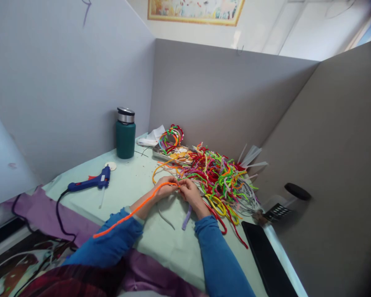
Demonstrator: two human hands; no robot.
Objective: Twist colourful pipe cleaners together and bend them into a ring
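Observation:
An orange pipe cleaner [136, 210] runs from the fingertips of my left hand [165, 189] back over my left forearm to the sleeve. My left fingers are closed on it. Pinched against them, the fingers of my right hand [189, 192] meet the same end of the pipe cleaner; exactly what each fingertip grips is too small to tell. A purple pipe cleaner [187, 218] sticks out below my right hand, and a thin grey strip [166, 217] lies between my forearms. Just beyond both hands spreads a big tangled pile of coloured pipe cleaners [218, 175].
A metal tray [163, 155] with small pieces sits at the back beside a green bottle [125, 138]. A blue glue gun [92, 181] with a cord lies left. On the right are a black phone-like slab [266, 260] and clear sticks [250, 156]. Grey partitions [216, 90] enclose the table.

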